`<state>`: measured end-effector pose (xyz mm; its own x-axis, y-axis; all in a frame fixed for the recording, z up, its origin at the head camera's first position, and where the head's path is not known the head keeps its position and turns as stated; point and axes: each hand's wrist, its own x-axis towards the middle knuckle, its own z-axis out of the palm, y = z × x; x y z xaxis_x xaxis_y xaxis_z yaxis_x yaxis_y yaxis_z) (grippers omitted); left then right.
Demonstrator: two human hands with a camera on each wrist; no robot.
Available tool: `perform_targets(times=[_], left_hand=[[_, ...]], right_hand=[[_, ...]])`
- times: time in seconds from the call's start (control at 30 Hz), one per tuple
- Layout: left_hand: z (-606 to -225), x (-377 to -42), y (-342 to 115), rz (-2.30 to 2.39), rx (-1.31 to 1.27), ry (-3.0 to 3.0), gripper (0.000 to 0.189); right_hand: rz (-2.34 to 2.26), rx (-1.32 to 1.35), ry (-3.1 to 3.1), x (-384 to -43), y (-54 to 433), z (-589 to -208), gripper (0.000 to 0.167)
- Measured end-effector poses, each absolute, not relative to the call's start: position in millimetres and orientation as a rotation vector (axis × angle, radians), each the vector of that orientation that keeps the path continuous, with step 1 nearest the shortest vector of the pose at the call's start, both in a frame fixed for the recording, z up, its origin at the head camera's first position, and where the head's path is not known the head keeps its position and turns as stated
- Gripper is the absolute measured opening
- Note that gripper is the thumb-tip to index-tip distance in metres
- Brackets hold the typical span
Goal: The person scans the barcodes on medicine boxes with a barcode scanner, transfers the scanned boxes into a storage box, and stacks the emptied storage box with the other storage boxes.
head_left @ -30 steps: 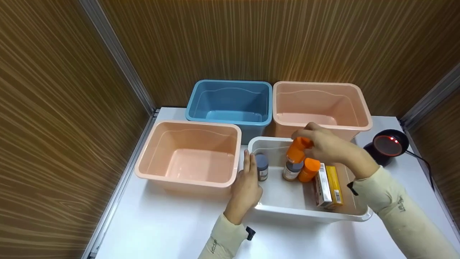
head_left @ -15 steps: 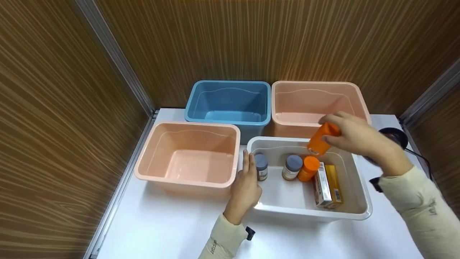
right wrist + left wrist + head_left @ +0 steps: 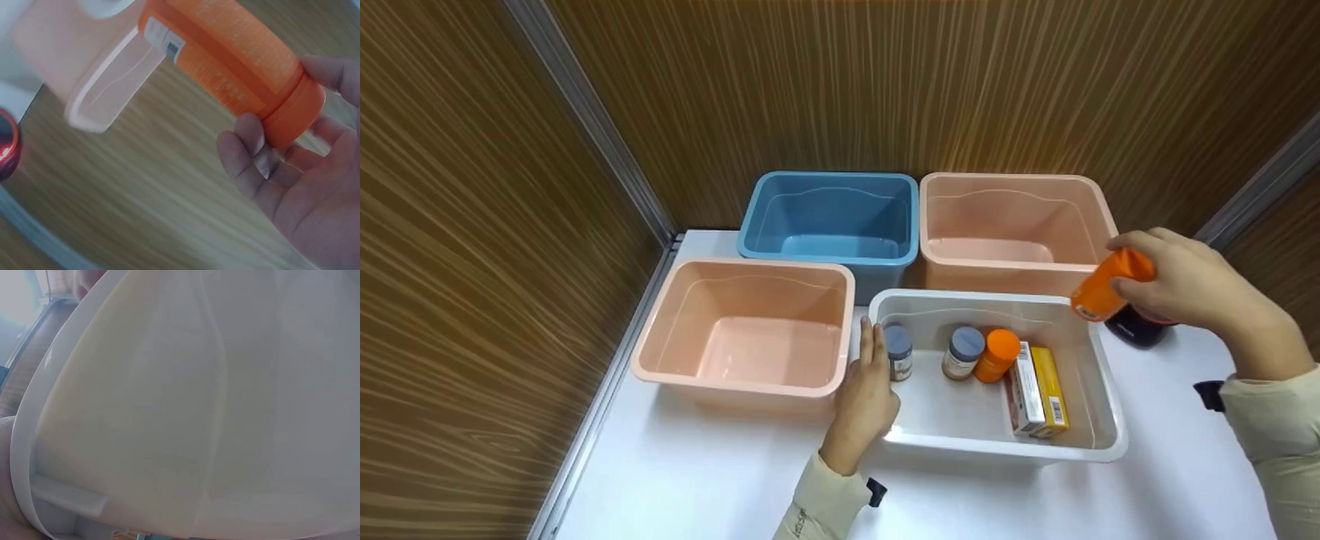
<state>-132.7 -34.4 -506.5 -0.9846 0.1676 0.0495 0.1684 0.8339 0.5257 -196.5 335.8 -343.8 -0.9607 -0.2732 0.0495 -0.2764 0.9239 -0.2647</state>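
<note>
My right hand (image 3: 1192, 289) grips an orange pill bottle (image 3: 1102, 289) by its cap end, tilted, over the right end of the white bin (image 3: 997, 448). In the right wrist view, fingers and thumb curl round the cap, and a printed label with a white patch shows on the bottle (image 3: 219, 50). My left hand (image 3: 864, 409) rests at the white bin's left rim with straight fingers; its thumb is hidden. Inside the bin stand two grey-capped bottles (image 3: 962, 352), another orange bottle (image 3: 997, 356), a white box (image 3: 1026, 394) and a yellow box (image 3: 1050, 394).
Left of the white bin stands a pink bin (image 3: 742, 390). Behind are a blue bin (image 3: 829, 259) and a second pink bin (image 3: 1005, 266). A black scanner (image 3: 1136, 328), partly behind my right hand, sits on the white table (image 3: 697, 465) at right. Wood-grain panels (image 3: 825, 82) enclose the table.
My right hand has carried the orange bottle up and rightward, from above the grey-capped bottle to the bin's right end near the scanner. The left hand stays at the rim.
</note>
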Motion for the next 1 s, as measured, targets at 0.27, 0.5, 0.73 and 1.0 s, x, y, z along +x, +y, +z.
perform_targets(times=[0.27, 0.5, 0.73, 1.0], left_hand=[[-505.6, -131.6, -35.2, -0.858, -0.265, -3.003, 0.093], [-504.5, -132.3, -33.5, -0.867, -0.248, -3.025, 0.094], [-505.2, -133.0, -30.4, -0.853, -0.252, -3.016, 0.095], [-507.1, -130.2, -34.1, -0.882, -0.280, -2.964, 0.091]], right_hand=[[0.424, 0.298, -3.140, -196.3, 371.8, -361.9, 0.047], [0.524, 0.293, -3.182, -198.5, 395.9, -392.5, 0.042], [0.551, 0.284, -3.297, -197.2, 418.1, -411.1, 0.040], [0.524, 0.263, -3.357, -203.0, 418.3, -416.1, 0.041]])
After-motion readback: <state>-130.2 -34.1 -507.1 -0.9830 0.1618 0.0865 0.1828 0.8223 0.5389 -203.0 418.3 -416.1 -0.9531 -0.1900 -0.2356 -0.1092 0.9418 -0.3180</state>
